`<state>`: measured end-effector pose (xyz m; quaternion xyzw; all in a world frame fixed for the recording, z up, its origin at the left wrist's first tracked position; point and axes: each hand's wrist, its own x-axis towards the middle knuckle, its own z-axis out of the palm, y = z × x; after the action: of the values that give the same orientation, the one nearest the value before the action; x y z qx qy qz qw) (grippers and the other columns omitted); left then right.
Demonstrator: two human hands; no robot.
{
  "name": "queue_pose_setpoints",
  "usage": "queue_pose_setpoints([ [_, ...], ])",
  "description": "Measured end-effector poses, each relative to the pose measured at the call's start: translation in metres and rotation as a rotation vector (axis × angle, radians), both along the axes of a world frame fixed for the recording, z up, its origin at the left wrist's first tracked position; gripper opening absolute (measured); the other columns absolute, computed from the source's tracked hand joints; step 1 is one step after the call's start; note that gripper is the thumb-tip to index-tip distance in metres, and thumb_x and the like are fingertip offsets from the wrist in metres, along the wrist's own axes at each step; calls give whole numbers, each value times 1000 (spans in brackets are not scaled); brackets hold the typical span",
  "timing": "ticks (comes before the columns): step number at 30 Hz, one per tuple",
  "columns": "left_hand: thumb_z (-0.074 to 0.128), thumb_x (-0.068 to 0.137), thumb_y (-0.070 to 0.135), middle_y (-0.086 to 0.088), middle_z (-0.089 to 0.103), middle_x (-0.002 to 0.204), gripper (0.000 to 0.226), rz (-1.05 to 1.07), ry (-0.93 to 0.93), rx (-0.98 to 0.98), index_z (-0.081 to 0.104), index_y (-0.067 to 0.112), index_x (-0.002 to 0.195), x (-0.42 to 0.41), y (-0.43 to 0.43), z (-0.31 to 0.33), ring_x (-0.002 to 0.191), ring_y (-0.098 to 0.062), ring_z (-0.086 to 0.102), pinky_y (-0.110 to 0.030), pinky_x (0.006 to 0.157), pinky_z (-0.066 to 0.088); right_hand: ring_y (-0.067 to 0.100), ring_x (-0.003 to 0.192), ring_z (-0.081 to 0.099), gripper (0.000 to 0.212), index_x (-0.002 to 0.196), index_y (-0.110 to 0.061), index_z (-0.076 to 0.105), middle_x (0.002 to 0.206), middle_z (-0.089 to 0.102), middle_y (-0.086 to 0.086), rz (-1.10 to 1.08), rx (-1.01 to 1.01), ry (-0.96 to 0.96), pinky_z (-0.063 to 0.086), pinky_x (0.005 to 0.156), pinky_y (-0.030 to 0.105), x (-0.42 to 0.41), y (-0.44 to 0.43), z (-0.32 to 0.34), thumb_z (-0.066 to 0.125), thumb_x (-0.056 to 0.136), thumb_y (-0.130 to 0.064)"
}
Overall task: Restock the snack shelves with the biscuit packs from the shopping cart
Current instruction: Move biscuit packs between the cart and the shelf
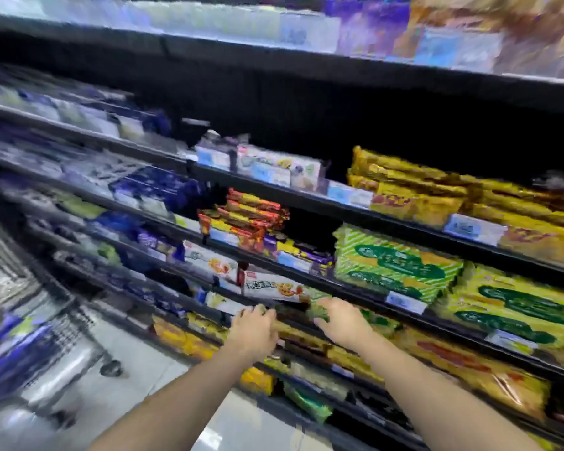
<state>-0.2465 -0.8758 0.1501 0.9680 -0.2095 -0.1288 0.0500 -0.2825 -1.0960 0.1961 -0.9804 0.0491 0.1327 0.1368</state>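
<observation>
Black shelves (pixel 388 219) run in tiers along a shop aisle over a pale glossy floor (pixel 118 395). At left a wire shopping cart (pixel 33 323) holds blue packs. The left hand (pixel 253 330) and right hand (pixel 342 323) reach into a low tier, fingers on a dark biscuit pack (pixel 293 312) between them; blur hides whether they grip it

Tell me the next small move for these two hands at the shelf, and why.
Probably push the green pack under the right hand deeper onto the black shelf. Both hands, the left hand included, reach the shelf's front edge; blur hides the grip.
</observation>
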Motion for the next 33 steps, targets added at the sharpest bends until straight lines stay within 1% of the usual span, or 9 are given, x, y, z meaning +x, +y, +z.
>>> queue_pose_setpoints([
  [3,40,98,43,-7,53,129,40,129,-3,13,50,23,131,45,94,-7,124,-35,48,-52,104,38,27,126,57,47,142,-23,52,140,59,7,167,-35,32,50,100,38,70,98,-4,55,98,-41],
  [6,40,97,39,-8,55,124,36,237,-51,74,53,21,125,84,182,-2,120,-36,52,-51,98,41,28,127,54,46,141,-19,50,140,57,9,334,-29,65,48,99,39,135,192,0,52,99,-40],
  [10,43,96,41,-9,54,125,36,410,-80,58,53,21,124,124,283,17,121,-34,51,-46,97,42,29,131,51,48,144,-22,51,139,58,11,473,9,29,43,103,36,208,302,10,55,98,-37],
  [14,41,97,39,-9,56,122,33,564,-85,27,56,19,118,153,363,36,117,-34,53,-46,98,42,27,132,52,49,143,-24,51,144,55,5,606,59,32,44,106,39,266,392,14,56,96,-40],
  [18,41,97,35,-11,57,124,35,743,-64,24,56,17,124,162,421,42,118,-35,53,-45,96,44,27,131,52,50,143,-26,51,143,55,4,775,67,49,44,106,39,318,471,11,55,96,-44],
  [23,47,95,35,-11,58,126,35,940,-19,26,56,17,124,152,491,43,116,-36,57,-44,92,49,28,129,53,52,145,-17,49,142,56,9,987,71,127,46,104,37,356,572,8,54,98,-39],
  [27,48,95,34,-11,61,122,29,1076,-8,7,59,18,116,142,551,37,115,-35,58,-43,93,50,28,125,57,50,143,-16,52,136,61,11,1101,88,145,49,99,37,365,644,-1,55,98,-37],
  [30,45,93,37,-7,66,117,28,1167,7,-30,59,23,112,140,593,23,108,-34,64,-39,84,51,27,130,54,50,142,-18,53,141,58,9,1148,64,195,47,104,38,367,692,-17,58,96,-36],
  [33,48,93,41,-3,68,119,31,1164,10,-33,61,27,118,146,641,7,107,-31,65,-36,80,51,24,133,52,51,145,-19,50,146,55,6,1165,62,224,44,108,36,379,742,-34,59,97,-33],
])
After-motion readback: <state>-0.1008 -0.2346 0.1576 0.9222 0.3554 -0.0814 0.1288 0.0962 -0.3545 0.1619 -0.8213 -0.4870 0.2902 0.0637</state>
